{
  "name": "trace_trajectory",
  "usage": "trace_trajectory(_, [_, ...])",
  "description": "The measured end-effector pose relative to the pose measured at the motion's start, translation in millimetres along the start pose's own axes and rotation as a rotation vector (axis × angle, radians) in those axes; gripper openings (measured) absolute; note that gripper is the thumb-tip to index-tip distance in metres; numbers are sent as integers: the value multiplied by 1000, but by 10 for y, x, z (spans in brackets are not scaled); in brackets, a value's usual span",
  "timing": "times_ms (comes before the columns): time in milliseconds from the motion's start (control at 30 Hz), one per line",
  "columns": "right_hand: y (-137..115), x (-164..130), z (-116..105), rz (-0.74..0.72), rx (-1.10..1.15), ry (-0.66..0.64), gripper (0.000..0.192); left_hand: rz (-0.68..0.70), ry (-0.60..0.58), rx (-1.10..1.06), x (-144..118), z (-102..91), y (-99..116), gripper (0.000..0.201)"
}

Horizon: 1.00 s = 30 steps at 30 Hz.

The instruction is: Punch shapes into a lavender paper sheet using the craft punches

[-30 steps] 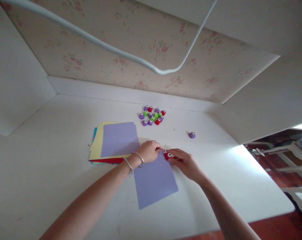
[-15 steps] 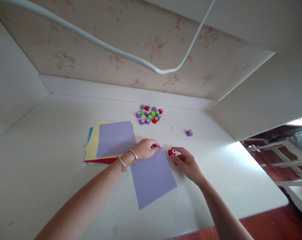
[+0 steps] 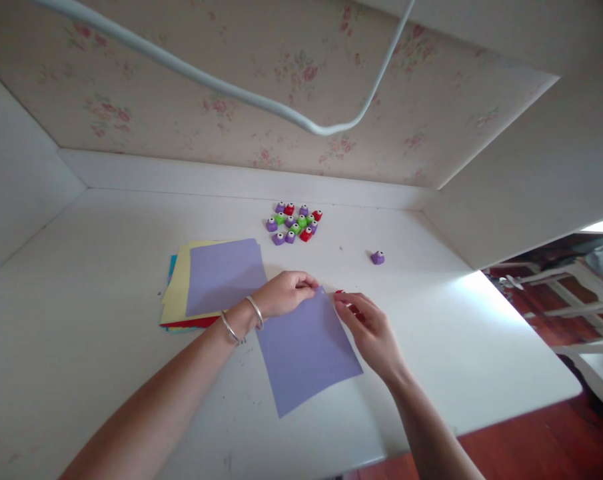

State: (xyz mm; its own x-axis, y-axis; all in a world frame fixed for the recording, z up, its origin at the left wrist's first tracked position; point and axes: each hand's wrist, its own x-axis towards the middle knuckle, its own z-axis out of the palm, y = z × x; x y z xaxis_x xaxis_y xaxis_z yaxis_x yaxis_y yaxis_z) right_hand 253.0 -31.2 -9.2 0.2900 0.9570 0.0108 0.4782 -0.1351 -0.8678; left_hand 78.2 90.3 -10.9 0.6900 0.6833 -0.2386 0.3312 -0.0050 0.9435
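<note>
Both forearms were bare, no sleeves in view. Left hand (image 3: 281, 293) had no rings that could be made out; the left wrist wore two thin silver bangles (image 3: 242, 319), plain round metal bands, one just behind the other, loose on the wrist. Right hand (image 3: 371, 330) and its wrist carried no watch, band or bracelet. Fingernails looked short and unpainted, though too small to be sure. No gloves on either hand
</note>
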Motion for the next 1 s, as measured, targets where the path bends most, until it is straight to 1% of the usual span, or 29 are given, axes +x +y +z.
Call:
trace_trajectory(67, [-24, -24, 35, 109, 138, -85, 36, -5, 0, -8, -5, 8, 16, 31])
trace_trajectory(167, [-9, -29, 65, 245, 344, -129, 36, -4, -11, -24, -13, 14, 43, 32])
trace_trajectory(300, [-2, -31, 65, 326, 541, -184, 32, 8, -29, -46, -36, 16, 98, 31])
trace_trajectory(500, [-80, -38, 33, 478, 818, -226, 27, 22, -29, -54, -83, 24, 207, 30])
trace_trajectory(600, [-89, -38, 26, 500, 868, -247, 24, 21, -37, -56, -90, 30, 227, 30])
trace_trajectory(800, [-52, -44, 27, 483, 926, -290, 18, 28, -49, -56, -81, 38, 211, 30])
trace_trajectory(1000, [-53, -54, 27, 459, 945, -332, 17, 42, -60, -17, -86, 41, 203, 30])
